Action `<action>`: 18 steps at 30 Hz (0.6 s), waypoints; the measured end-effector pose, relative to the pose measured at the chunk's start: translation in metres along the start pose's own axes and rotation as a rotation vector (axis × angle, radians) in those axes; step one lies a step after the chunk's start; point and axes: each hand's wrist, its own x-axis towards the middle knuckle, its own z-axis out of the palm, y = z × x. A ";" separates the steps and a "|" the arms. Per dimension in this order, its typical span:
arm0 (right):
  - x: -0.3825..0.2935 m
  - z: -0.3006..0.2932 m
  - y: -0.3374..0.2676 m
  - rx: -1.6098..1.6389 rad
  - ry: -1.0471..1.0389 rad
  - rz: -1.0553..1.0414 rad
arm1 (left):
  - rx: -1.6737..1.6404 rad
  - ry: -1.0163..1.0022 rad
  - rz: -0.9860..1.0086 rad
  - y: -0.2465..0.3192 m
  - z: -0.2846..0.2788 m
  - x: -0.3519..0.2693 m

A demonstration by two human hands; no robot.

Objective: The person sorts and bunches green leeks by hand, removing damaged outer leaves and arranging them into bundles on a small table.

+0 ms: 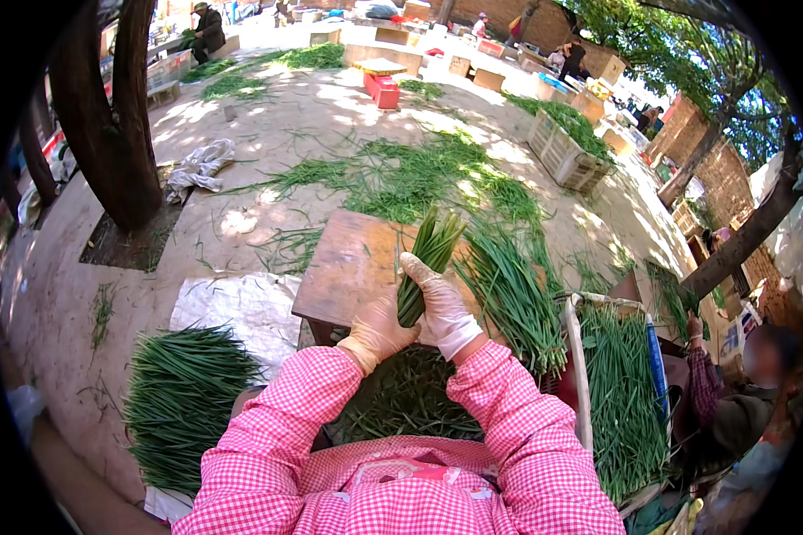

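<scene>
A bundle of green garlic chives (431, 257) is gripped between both hands above a low wooden table (348, 261). My left hand (380, 329), in a thin glove, closes round its lower left side. My right hand (438, 294), also gloved, wraps the bundle from the right, with its fingers over the front. Loose long chives (515, 294) lie on the table's right side. A large stack of chives (184, 404) rests to the left, beside a white sack (237, 314). At the right stands a lined crate (580, 374) full of chives.
Chive trimmings (421, 174) litter the ground beyond the table. A tree trunk (124, 154) rises at the left. A plastic crate of greens (562, 157) stands farther right. A co-worker's sleeve (702, 381) is at the right edge. A red stool (381, 90) stands ahead.
</scene>
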 end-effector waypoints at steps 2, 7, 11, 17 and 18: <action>0.000 0.000 0.000 0.160 -0.014 0.113 | -0.067 -0.009 0.086 0.003 -0.004 -0.005; -0.007 -0.009 -0.008 0.150 -0.054 0.123 | -0.592 -0.101 0.029 -0.001 0.005 -0.001; -0.004 -0.014 -0.007 0.157 -0.079 0.097 | -0.868 -0.190 -0.159 0.008 0.013 0.001; -0.005 0.024 -0.030 -0.001 -0.256 -0.107 | -0.752 -0.105 -0.309 -0.007 -0.005 -0.002; 0.016 0.007 -0.026 -0.146 -0.210 -0.250 | -0.790 -0.054 -0.223 -0.014 0.000 0.001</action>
